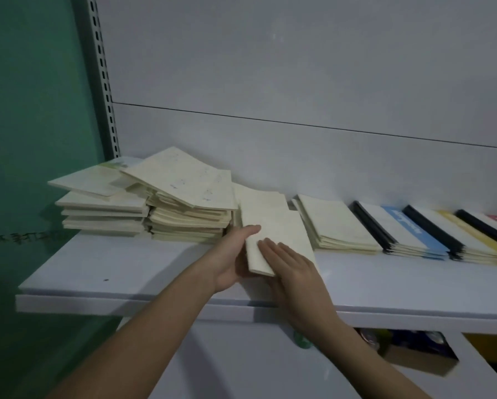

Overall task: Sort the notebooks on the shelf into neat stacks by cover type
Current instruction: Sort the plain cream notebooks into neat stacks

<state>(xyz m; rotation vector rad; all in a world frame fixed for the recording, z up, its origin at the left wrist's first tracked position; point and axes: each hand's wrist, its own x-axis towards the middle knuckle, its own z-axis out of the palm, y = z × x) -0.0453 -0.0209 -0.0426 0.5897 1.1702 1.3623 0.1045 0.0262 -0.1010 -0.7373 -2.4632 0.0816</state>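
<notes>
Two hands on one cream notebook [273, 234] mid-shelf [126, 269]: left hand [232, 254] gripping its left edge, thumb on top; right hand [290, 263] flat, fingers spread on the cover. Untidy cream stacks [181, 205] left; neat cream stack [336, 226] and black-spined notebooks [408, 228] right.

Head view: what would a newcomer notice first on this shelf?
First, the two hands at the centre: the left hand grips the edge of a cream notebook and the right hand lies flat on it. Left of them stand untidy cream stacks; at the right lie black-spined notebooks with blue and yellow bands.
</notes>
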